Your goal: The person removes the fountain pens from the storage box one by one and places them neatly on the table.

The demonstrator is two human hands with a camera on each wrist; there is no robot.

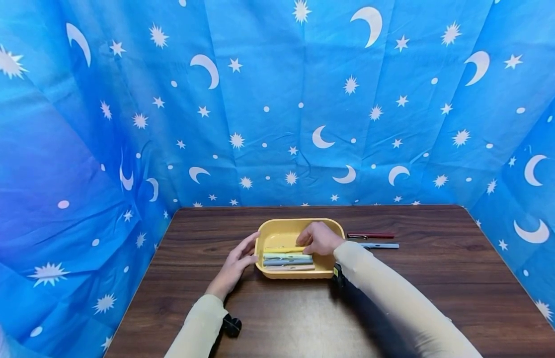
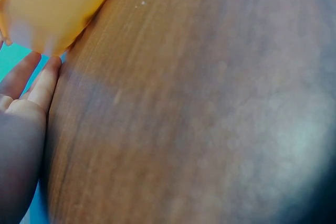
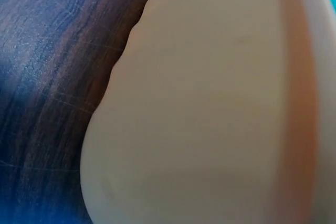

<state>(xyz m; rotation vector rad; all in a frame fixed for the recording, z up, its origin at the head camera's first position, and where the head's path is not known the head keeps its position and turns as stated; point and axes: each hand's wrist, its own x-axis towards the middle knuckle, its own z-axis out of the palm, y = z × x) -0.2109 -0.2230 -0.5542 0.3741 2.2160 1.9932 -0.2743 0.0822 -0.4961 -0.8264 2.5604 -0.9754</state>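
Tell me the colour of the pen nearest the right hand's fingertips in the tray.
That pen by the right hand is yellow; head view shows it best.

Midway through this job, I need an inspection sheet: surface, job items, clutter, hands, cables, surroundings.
Surface: dark wood-grain table, glare near the front.
Job items: yellow tray holds a yellow pen and paler pens, roughly parallel; dark red pen and light blue pen lie right of it.
Clutter: nothing seen.
Hands: left hand touches the tray's left end; right hand is inside, fingers at the yellow pen, grip unclear.
Cables: nothing seen.
Surroundings: blue moon-and-star drape behind and both sides.
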